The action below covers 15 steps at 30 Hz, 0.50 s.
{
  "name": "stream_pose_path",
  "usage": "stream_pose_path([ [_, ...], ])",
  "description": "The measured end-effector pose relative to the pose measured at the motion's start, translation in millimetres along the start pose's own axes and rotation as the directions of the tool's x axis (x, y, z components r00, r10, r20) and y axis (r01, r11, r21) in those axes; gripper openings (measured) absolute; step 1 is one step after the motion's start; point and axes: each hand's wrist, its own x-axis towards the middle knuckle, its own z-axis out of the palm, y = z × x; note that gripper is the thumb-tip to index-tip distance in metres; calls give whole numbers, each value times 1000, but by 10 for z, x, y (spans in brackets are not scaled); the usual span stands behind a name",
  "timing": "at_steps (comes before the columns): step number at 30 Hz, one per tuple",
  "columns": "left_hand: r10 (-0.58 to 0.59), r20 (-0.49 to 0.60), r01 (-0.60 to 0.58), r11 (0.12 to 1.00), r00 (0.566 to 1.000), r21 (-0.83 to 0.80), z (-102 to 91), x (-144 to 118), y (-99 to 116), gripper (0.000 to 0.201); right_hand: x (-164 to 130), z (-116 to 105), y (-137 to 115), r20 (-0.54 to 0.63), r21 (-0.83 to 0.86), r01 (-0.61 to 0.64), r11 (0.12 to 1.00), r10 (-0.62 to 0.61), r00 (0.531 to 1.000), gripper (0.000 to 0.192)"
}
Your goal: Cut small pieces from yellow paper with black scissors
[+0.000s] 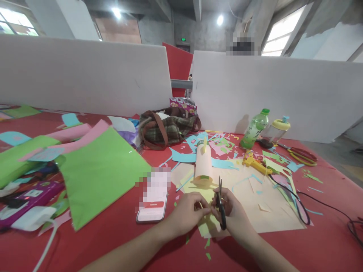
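Near tabletop's front edge: right hand [234, 213] clamped on black scissors [220, 206], left hand [185, 213] pinching yellow paper [208, 225] beside blades; risk of nicked fingertips or crooked cut

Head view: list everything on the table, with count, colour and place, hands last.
scissors: 1, black, in right hand
yellow paper: 1, pale yellow, between both hands
tube: 1, peach, upright behind hands
phone: 1, white, left of hands
green sheet: 1, left
bag: 1, plaid, centre back
bottle: 1, green, right back
glue gun: 1, yellow, right
left hand: pinching paper
right hand: grip on scissors
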Motion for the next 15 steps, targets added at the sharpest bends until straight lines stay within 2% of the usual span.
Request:
stream_pose_path([
  [6, 24, 22, -23, 999, 999, -32, -3, -2, -22, 16, 5, -5, -31, -1, -44, 12, 999, -12, 1000, 33],
  [10, -29, 59, 37, 987, 998, -156, 11, -12, -40, 19, 20, -6, -30, -31, -69, 25, 997, -28, 999, 32],
  [15, -57, 44, 63, 985, 997, -160, 32, -18, -58, 25, 32, -6, 12, -40, -63, 49, 997, -51, 998, 34],
])
